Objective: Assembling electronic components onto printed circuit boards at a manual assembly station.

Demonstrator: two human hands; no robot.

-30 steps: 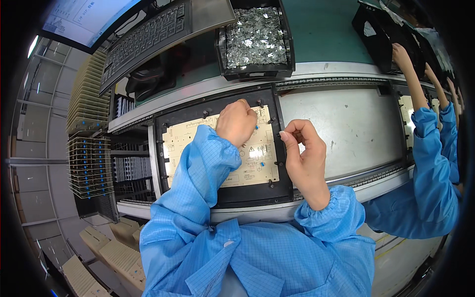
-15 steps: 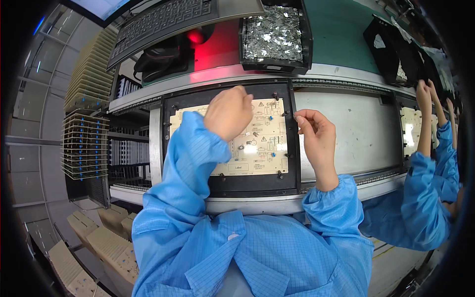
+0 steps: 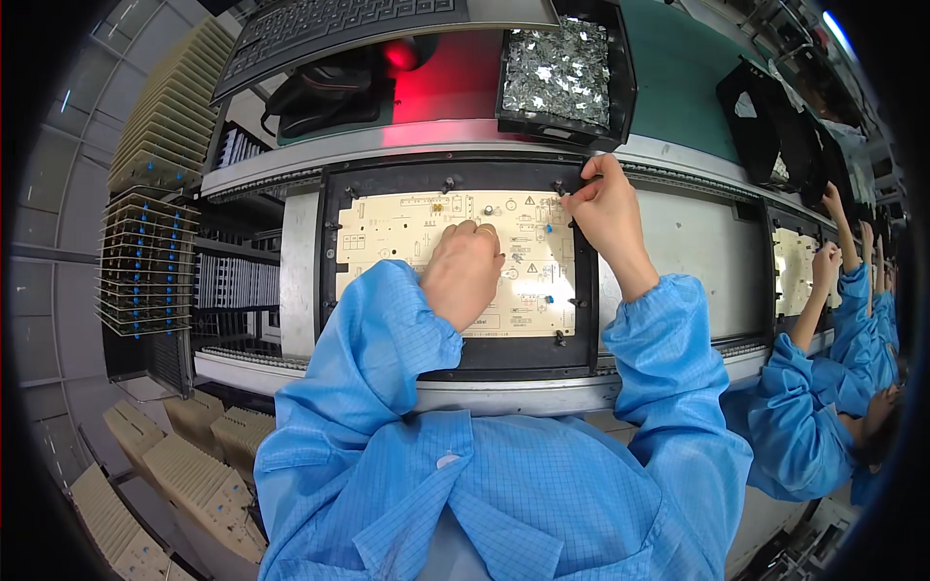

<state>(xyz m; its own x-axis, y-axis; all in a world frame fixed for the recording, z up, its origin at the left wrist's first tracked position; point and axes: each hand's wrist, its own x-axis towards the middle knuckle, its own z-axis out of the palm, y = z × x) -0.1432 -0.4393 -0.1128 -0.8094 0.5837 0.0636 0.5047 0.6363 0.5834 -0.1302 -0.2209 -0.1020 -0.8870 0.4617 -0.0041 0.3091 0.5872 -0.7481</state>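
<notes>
A cream circuit board (image 3: 387, 228) lies in a black frame (image 3: 455, 368) in front of me, with small blue, yellow and dark parts on it. My left hand (image 3: 465, 271) rests on the middle of the board, fingers curled downward; whatever is under the fingertips is hidden. At the upper right corner of the frame, my right hand (image 3: 608, 213) has its thumb and fingers bent close together beside a black peg (image 3: 560, 187). Anything between those fingertips is too small to make out. Other black pegs (image 3: 449, 183) stand around the board's edge.
Beyond the rail, a black bin (image 3: 557, 73) holds many small shiny metal pieces. A keyboard (image 3: 339, 34) and red-lit scanner-like device (image 3: 329, 92) stand far left. Racked boards (image 3: 145, 261) line the left side. Co-workers' arms (image 3: 809, 300) work at another board (image 3: 792, 261) at right.
My left hand has come down from the board's upper part to its middle, uncovering a yellow part. The right hand has risen to the frame's upper right corner. The whole view has shifted slightly.
</notes>
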